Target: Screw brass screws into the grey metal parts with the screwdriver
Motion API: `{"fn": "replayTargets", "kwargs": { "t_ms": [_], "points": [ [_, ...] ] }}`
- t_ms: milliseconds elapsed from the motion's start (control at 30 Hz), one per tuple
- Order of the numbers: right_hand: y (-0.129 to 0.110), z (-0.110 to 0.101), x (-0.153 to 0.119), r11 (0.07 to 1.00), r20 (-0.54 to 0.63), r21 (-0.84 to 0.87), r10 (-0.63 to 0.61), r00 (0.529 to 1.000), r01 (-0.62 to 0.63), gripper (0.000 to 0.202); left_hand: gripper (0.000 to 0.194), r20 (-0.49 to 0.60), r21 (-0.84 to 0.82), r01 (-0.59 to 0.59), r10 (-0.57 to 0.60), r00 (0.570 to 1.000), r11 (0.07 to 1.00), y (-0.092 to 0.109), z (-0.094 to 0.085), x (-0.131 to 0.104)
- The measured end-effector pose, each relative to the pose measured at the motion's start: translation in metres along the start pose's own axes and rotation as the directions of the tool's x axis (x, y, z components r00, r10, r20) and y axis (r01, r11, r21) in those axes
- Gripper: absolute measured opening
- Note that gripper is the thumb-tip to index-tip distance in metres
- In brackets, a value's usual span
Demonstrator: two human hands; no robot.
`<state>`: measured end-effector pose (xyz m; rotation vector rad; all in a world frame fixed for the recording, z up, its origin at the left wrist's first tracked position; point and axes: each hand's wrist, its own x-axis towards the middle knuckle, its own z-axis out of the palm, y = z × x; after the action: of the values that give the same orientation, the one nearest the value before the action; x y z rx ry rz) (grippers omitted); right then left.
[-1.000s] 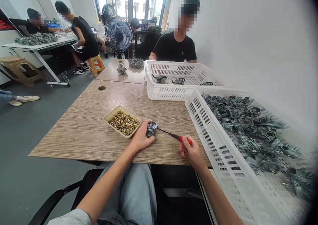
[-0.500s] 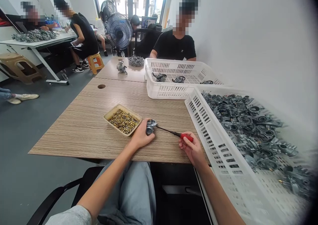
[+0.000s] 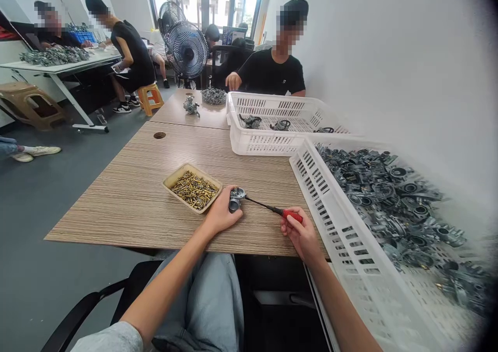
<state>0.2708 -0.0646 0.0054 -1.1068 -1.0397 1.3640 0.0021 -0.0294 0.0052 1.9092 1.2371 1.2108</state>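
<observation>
Left hand [image 3: 222,213] grasping a small grey metal casting [image 3: 235,205]: thumb along its near side, the other fingers mostly hidden at its left and far side. Casting sits directly against that hand, to its right, low over the desk [image 3: 116,201]; whether it rests on the surface cannot be told. Handling estimate: rigid, probably dense for its size, little give under pressure; smooth metal could slip or twist under torque. Best hold judged to be the outer body, leaving the round opening and right side clear. Right hand [image 3: 300,231] curled around the red handle of a screwdriver [image 3: 275,209], whose dark shaft runs leftward to the casting's right side; tip engagement too small to confirm. Just beyond the left hand, to its left: shallow tub [image 3: 181,200] of brass-coloured pieces [image 3: 194,190]. Right of the right hand: white crate [image 3: 330,207] with many similar castings [image 3: 389,191], piled loosely.
</observation>
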Motion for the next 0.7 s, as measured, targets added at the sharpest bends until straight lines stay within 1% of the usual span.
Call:
{"fn": "replayTargets", "kwargs": {
  "t_ms": [267, 367, 533, 700],
  "points": [
    [0.0013, 0.0019, 0.0001, 1.000, -0.028, 0.005, 0.002, 1.000, -0.002, 0.027, 0.066, -0.010, 0.007, 0.004, -0.004, 1.000, 1.000, -0.0033, 0.0017, -0.0002],
    [0.0020, 0.0029, 0.0009, 1.000, -0.043, 0.007, 0.001, 0.999, -0.001, 0.031, 0.068, -0.008, 0.011, -0.014, 0.014, 1.000, 1.000, -0.0044, 0.0016, -0.0006],
    [0.0008, 0.0063, 0.0012, 0.999, -0.074, -0.053, -0.010, 0.997, 0.006, 0.037, 0.068, 0.003, 0.008, -0.030, 0.030, 1.000, 1.000, -0.0052, 0.0015, -0.0009],
    [0.0004, 0.0062, -0.0003, 0.998, -0.047, -0.056, -0.032, 0.998, 0.029, 0.037, 0.067, 0.006, -0.008, -0.021, 0.021, 1.000, 1.000, -0.0053, 0.0015, -0.0011]
  ]
}}
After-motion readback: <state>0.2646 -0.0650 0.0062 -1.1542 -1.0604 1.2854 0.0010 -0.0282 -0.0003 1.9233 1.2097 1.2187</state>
